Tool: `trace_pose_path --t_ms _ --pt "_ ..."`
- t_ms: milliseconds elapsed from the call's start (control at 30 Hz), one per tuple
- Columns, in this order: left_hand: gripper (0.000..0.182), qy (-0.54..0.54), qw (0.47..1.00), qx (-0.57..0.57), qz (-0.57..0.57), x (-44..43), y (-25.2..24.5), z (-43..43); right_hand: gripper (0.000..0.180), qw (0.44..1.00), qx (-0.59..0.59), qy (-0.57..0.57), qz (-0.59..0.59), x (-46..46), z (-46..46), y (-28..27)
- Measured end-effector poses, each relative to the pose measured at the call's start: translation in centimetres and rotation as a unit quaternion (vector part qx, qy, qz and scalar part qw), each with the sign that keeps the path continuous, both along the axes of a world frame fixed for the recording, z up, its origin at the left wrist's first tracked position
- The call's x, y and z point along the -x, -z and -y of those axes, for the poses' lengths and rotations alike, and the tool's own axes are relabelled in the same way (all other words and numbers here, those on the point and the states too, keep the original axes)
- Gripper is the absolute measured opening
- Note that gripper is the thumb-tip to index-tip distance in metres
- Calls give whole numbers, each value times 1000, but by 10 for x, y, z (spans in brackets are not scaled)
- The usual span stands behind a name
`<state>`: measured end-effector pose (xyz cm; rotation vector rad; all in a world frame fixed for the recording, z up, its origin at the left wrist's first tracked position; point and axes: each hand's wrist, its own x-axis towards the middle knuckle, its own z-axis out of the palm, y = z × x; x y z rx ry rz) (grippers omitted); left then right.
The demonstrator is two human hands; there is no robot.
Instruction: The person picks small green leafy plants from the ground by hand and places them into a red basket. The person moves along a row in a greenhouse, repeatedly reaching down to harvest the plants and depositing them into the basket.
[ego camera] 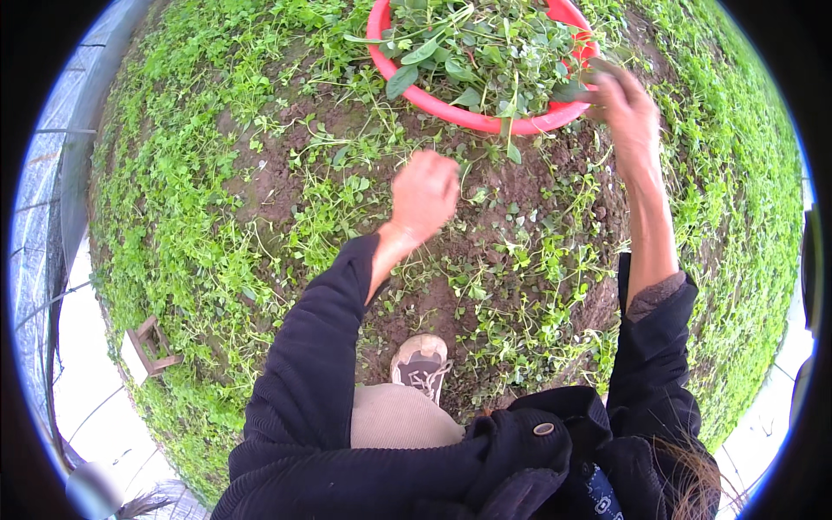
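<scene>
A red plastic basin (455, 118) holds a heap of pulled green plants (481, 58), with some leaves and stems hanging over its rim. At the basin's right rim is my right hand (621, 107), blurred, its thumb and fingers stretched toward the leaves there; whether it holds any of them is unclear. My left hand (426, 192) is curled with its back up, below and left of the basin, above soil and low plants. Its fingertips are hidden, so I cannot tell if something is in it.
Low leafy plants (195, 195) cover the ground on both sides, with bare brown soil (455, 286) between them. A small wooden stool (146, 351) lies tipped at the lower left. My shoe (422, 367) is on the soil. Plastic sheeting (45, 162) edges the far left.
</scene>
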<state>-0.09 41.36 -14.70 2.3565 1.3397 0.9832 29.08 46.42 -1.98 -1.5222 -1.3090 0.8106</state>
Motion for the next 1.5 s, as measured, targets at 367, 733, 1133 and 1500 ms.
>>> trace_pose_path --t_ms 367,733,1133,1500 --pt "24 -218 967 107 -72 67 26 -54 25 971 225 75 -12 90 123 39" --pt "10 -112 993 -31 -1 77 33 -64 26 949 203 -152 186 166 119 46" --pt "14 -86 978 39 185 84 19 -50 23 953 231 -76 183 176 70 70" --pt "18 -23 946 147 290 96 -22 97 51 794 87 -149 582 183 -31 153"
